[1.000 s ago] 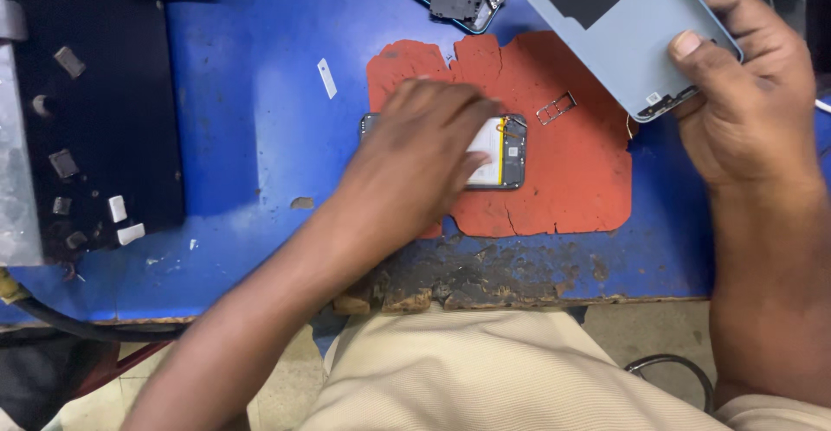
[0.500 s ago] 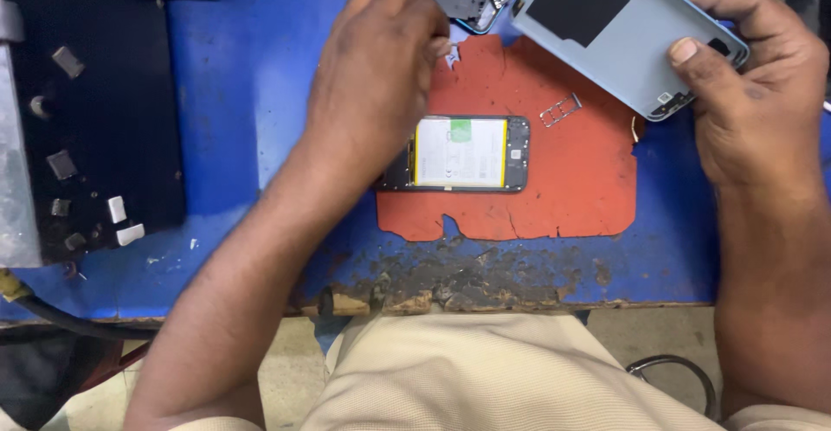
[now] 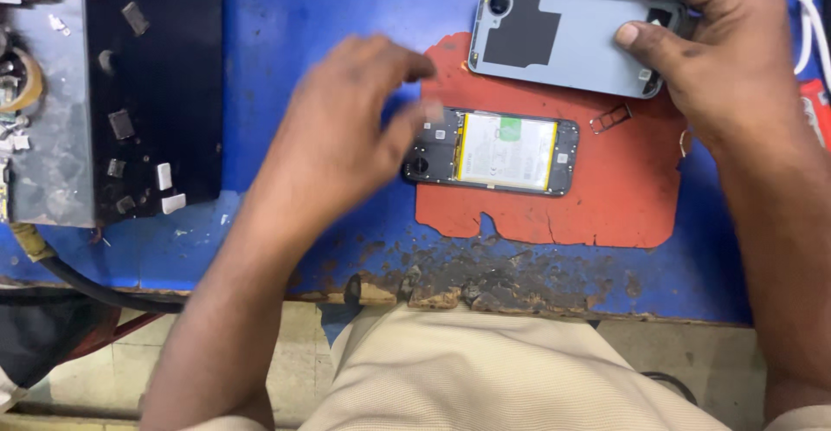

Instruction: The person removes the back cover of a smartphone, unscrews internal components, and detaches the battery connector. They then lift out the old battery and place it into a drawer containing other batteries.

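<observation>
An opened phone lies face down on a torn red mat, its battery and dark circuit board exposed. My left hand hovers just left of it, blurred, fingers curled and apart, holding nothing that I can see. My right hand grips a grey phone back cover by its right end, inner side up, resting at the mat's far edge. A small metal card tray lies on the mat between the cover and the phone.
A black and grey box with small loose parts on top sits at the left on the blue worktop. A white cable runs at the far right. The worktop's near edge is chipped and worn. A black hose hangs at left.
My left hand left the opened phone, reached to the far edge, then came back down to the phone's left end. The back cover in my right hand swung lower and flatter onto the mat.
</observation>
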